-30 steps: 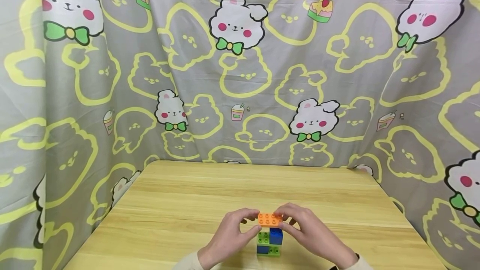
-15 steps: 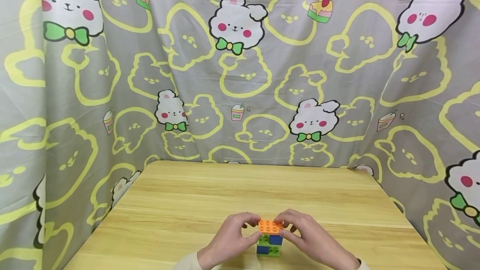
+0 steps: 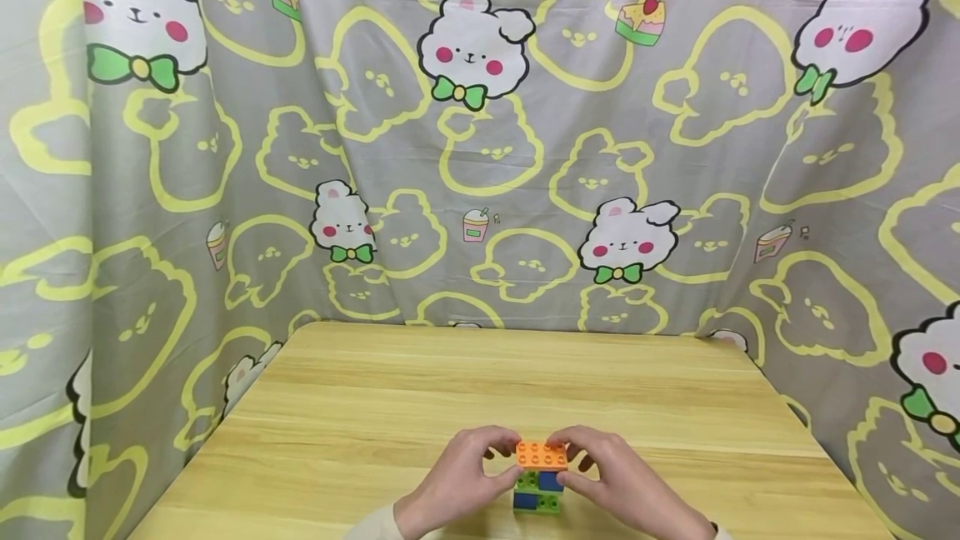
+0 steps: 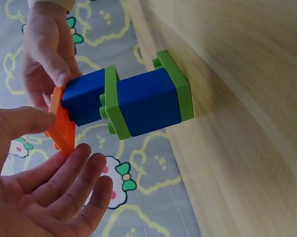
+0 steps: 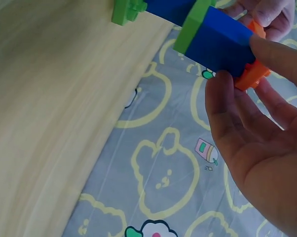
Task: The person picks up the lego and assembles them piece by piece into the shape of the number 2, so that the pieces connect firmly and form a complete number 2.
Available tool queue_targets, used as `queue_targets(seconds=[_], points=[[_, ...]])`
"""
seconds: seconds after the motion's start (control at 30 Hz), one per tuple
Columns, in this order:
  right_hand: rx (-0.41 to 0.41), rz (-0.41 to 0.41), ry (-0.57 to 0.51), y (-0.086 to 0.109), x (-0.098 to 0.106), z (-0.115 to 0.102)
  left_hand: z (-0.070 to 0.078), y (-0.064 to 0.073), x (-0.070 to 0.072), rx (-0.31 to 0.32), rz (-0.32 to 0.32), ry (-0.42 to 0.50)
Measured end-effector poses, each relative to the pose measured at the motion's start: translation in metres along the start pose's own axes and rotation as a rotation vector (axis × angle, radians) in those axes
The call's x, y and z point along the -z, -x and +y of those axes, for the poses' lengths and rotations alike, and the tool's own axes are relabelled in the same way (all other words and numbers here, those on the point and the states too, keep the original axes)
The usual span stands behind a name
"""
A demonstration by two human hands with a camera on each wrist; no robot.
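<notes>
On the wooden table stands a toy block tower. Its bottom is a light green plate point(image 4: 182, 86), then comes a blue block point(image 4: 149, 101) to one side, a second green plate point(image 4: 120, 113) and another blue block point(image 4: 87, 94) on the opposite side. An orange plate with studs point(image 3: 542, 456) lies across the top, meeting the upper blue block and overhanging the other side. My left hand point(image 3: 472, 467) pinches the orange plate's left end between thumb and fingers. At its right end my right hand point(image 3: 618, 477) grips it, fingertips beside the upper blue block.
The light wood table point(image 3: 495, 373) stretches away behind the tower. A grey curtain point(image 3: 525, 157) printed with bunnies and yellow outlines hangs around its back and sides.
Both hands have come down with the orange plate, from just above the tower onto the upper blue block. Over the last half second they have barely moved.
</notes>
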State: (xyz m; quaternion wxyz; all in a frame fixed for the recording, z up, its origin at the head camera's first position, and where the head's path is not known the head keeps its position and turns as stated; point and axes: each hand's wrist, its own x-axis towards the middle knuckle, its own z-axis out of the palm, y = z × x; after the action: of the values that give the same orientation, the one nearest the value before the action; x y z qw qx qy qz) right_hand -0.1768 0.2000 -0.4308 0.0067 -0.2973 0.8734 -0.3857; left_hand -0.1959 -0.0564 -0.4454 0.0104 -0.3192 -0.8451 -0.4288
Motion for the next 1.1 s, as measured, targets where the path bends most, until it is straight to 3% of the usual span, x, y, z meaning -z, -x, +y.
queue_targets(seconds=[0.37, 0.63, 0.9, 1.1], points=[[0.011, 0.025, -0.038, 0.0, -0.006, 0.006, -0.002, -0.001, 0.001, 0.003, -0.02, 0.025], [-0.08, -0.03, -0.155, 0.0, -0.007, 0.011, -0.003, -0.001, 0.002, 0.067, -0.056, 0.123], [-0.151, -0.112, -0.305, 0.001, -0.007, 0.017, -0.003, 0.001, 0.002, 0.086, -0.098, 0.246], [-0.178, -0.169, -0.405, 0.001, -0.008, 0.022, -0.003, 0.002, 0.003, 0.078, -0.108, 0.24]])
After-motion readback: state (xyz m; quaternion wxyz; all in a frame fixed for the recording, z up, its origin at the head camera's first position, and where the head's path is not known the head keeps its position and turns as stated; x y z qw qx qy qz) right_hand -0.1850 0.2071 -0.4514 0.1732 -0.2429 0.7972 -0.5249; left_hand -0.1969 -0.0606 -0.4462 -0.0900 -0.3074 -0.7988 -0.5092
